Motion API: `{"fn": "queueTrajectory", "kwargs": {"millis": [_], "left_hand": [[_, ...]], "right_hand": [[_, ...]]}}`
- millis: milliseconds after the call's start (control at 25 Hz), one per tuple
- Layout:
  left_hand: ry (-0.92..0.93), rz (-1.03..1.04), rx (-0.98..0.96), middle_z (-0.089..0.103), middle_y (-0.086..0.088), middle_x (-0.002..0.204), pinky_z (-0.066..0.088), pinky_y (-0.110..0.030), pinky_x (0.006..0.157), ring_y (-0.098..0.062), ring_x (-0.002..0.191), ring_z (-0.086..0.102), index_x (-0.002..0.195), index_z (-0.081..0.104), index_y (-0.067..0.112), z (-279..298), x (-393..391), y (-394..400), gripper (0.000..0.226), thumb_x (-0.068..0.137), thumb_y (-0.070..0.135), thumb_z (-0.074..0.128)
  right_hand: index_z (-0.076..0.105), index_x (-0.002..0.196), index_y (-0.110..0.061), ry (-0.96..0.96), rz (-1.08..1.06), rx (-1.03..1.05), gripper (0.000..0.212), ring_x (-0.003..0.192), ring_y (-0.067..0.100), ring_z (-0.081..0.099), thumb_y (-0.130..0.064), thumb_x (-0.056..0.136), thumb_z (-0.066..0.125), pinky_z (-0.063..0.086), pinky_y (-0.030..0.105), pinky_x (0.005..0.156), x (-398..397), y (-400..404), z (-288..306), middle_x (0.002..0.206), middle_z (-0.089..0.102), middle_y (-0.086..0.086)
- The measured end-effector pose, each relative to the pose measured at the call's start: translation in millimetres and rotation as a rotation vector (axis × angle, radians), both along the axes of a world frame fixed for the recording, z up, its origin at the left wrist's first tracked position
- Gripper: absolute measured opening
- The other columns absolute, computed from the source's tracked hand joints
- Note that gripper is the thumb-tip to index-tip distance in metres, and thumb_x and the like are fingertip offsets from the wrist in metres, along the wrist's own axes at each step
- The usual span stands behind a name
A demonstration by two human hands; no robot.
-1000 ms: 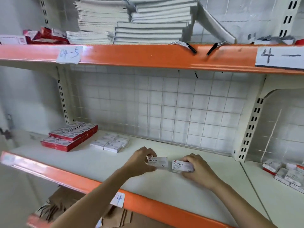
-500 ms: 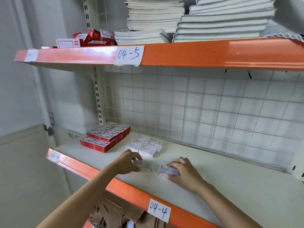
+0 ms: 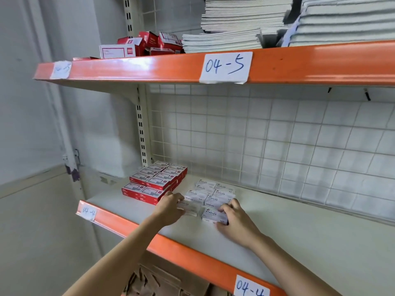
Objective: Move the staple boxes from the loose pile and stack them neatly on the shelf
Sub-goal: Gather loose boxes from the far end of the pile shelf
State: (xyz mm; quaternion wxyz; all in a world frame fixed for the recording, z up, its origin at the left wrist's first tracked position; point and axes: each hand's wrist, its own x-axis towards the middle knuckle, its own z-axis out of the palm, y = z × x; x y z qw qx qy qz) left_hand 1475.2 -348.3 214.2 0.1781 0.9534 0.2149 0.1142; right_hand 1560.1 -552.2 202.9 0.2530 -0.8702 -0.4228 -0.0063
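On the cream shelf (image 3: 299, 231) with the orange front lip, a neat group of white staple boxes (image 3: 210, 192) lies near the back mesh. My left hand (image 3: 170, 207) holds one white staple box (image 3: 189, 207) at the group's front left edge. My right hand (image 3: 234, 216) grips another white staple box (image 3: 213, 215) on the shelf at the group's front right. Both boxes lie flat, close against the group. A stack of red staple boxes (image 3: 157, 181) sits to the left.
An upper orange shelf (image 3: 149, 68) labelled 04-5 carries loose red boxes (image 3: 149, 44) and stacks of notebooks (image 3: 245, 22). A wire mesh back panel (image 3: 277, 142) closes the rear. Brown cardboard (image 3: 162, 280) lies below the shelf. A grey wall is at left.
Both hands carried their white boxes leftward along the shelf, from its middle up to the front of the white group. The view swung left with them.
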Motion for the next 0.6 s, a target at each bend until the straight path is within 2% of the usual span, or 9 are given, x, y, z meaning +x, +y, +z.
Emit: {"fn": "queueTrajectory", "kwargs": {"millis": [120, 360, 440, 600], "left_hand": [[-0.038, -0.007, -0.041, 0.051, -0.011, 0.126, 0.047, -0.032, 0.096, -0.025, 0.112, 0.054, 0.128, 0.049, 0.010, -3, 3, 2, 0.050, 0.083, 0.018, 0.068], [-0.048, -0.088, -0.036, 0.059, -0.011, 0.123, 0.048, -0.034, 0.094, -0.025, 0.110, 0.056, 0.125, 0.046, 0.008, -1, 6, 8, 0.048, 0.084, 0.019, 0.066], [-0.034, -0.118, 0.009, 0.058, -0.010, 0.124, 0.048, -0.034, 0.093, -0.025, 0.110, 0.055, 0.125, 0.048, 0.009, 1, 5, 8, 0.045, 0.084, 0.019, 0.065], [-0.073, -0.167, 0.219, 0.050, -0.007, 0.122, 0.045, -0.029, 0.089, -0.023, 0.112, 0.049, 0.120, 0.052, 0.012, 11, 5, -2, 0.034, 0.087, 0.018, 0.057]], "right_hand": [[0.050, 0.122, -0.011, -0.041, -0.028, 0.010, 0.039, 0.106, 0.020, 0.054, -0.026, 0.087, 0.055, 0.041, 0.024, 0.092, -5, 15, 0, 0.121, 0.037, 0.005], [0.052, 0.111, -0.009, -0.085, -0.136, -0.013, 0.027, 0.103, 0.025, 0.055, -0.020, 0.087, 0.054, 0.040, 0.027, 0.086, -3, 29, 2, 0.115, 0.041, 0.006], [0.053, 0.111, -0.009, -0.079, -0.111, -0.031, 0.027, 0.105, 0.024, 0.054, -0.020, 0.087, 0.055, 0.040, 0.027, 0.087, 0, 27, 3, 0.114, 0.042, 0.006], [0.057, 0.114, -0.014, -0.062, -0.065, -0.027, 0.029, 0.104, 0.019, 0.056, -0.020, 0.086, 0.055, 0.041, 0.025, 0.087, 7, 11, 12, 0.114, 0.048, 0.003]]}}
